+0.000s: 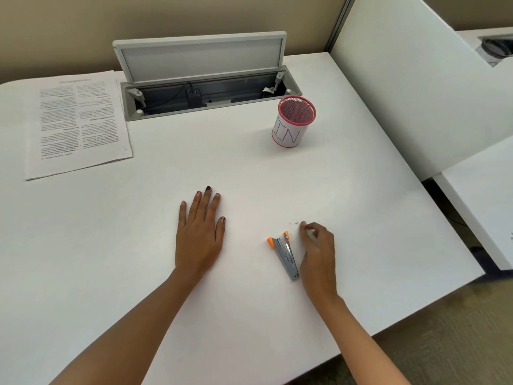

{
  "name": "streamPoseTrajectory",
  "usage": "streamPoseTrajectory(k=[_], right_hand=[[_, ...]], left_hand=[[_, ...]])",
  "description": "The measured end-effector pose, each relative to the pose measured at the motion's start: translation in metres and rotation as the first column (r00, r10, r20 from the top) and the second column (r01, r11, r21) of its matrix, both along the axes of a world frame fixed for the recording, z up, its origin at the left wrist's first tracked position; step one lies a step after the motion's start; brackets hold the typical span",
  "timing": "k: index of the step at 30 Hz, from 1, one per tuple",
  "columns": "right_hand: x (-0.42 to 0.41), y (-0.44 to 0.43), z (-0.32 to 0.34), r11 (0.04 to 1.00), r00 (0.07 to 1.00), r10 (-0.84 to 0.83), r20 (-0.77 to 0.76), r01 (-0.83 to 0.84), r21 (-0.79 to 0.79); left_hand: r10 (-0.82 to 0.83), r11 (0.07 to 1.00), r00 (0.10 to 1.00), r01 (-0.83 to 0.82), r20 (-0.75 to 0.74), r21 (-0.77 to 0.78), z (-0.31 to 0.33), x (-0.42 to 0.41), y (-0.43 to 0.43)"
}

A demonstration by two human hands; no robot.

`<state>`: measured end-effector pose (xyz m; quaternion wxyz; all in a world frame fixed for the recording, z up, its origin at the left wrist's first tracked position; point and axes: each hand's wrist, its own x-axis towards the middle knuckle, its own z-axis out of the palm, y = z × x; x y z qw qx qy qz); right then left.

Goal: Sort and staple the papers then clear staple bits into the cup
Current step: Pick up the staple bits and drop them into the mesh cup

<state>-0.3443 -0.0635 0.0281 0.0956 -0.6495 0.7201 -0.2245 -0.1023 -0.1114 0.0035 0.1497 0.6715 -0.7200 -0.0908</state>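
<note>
A stack of printed papers (pixel 79 120) lies at the far left of the white desk (pixel 166 168). A pink mesh cup (pixel 294 122) wrapped in white paper stands upright at the back right of centre. A grey stapler with orange tips (pixel 284 252) lies open on the desk near me. Tiny staple bits (pixel 294 223) lie just beyond it. My right hand (pixel 317 245) is beside the stapler, fingers curled and pinched at the bits; what it grips is too small to tell. My left hand (pixel 201 229) rests flat, fingers spread, left of the stapler.
An open cable hatch (pixel 205 79) with its lid raised sits at the desk's back edge. A white partition panel (pixel 416 87) rises on the right. The desk's right edge runs diagonally past my right hand, with a second desk (pixel 488 195) beyond.
</note>
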Motion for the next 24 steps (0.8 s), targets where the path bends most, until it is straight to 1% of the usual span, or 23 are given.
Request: streamPoseTrajectory(k=[1,2,3,4,7,9,12,15,20,24], right_hand=[[0.002,-0.003,0.001,1.0,1.0,-0.01,0.011,0.01,-0.013],[0.003,-0.006,0.001,1.0,0.999,0.004,0.053,-0.003,-0.012],[0.004,-0.008,0.001,1.0,0.986,0.012,0.167,-0.012,-0.003],[0.004,-0.01,-0.002,1.0,0.982,0.014,0.19,-0.012,-0.011],[0.001,-0.02,-0.005,0.99,0.951,-0.123,0.284,0.137,-0.029],[0.001,-0.027,-0.001,0.972,0.903,-0.221,0.367,0.236,0.004],[0.003,-0.034,0.001,0.977,0.9,-0.203,0.385,0.214,0.015],[-0.001,-0.04,0.0,0.99,0.905,-0.129,0.406,0.143,-0.004],[-0.01,-0.053,-0.002,0.999,0.932,-0.014,0.361,0.032,-0.042],[-0.015,-0.06,-0.007,0.995,0.961,0.061,0.27,-0.037,-0.095]], left_hand=[[0.0,1.0,1.0,0.0,0.002,0.002,0.0,0.0,0.0],[-0.001,1.0,1.0,0.001,0.003,0.005,0.0,0.0,0.0],[-0.001,1.0,1.0,0.001,0.003,0.007,0.0,0.0,0.0],[-0.001,1.0,1.0,0.001,0.004,0.009,0.0,0.0,0.0],[-0.002,1.0,1.0,0.002,0.014,0.006,0.0,0.0,0.0],[-0.003,1.0,1.0,0.003,0.003,0.003,0.0,0.0,0.0],[-0.001,1.0,1.0,0.001,0.006,0.002,0.0,0.0,0.0],[0.0,1.0,1.0,0.0,0.007,0.002,0.001,0.0,0.0],[0.0,1.0,1.0,0.0,0.012,0.003,0.001,0.0,0.0],[0.001,1.0,1.0,-0.002,0.014,0.004,0.0,0.0,0.0]])
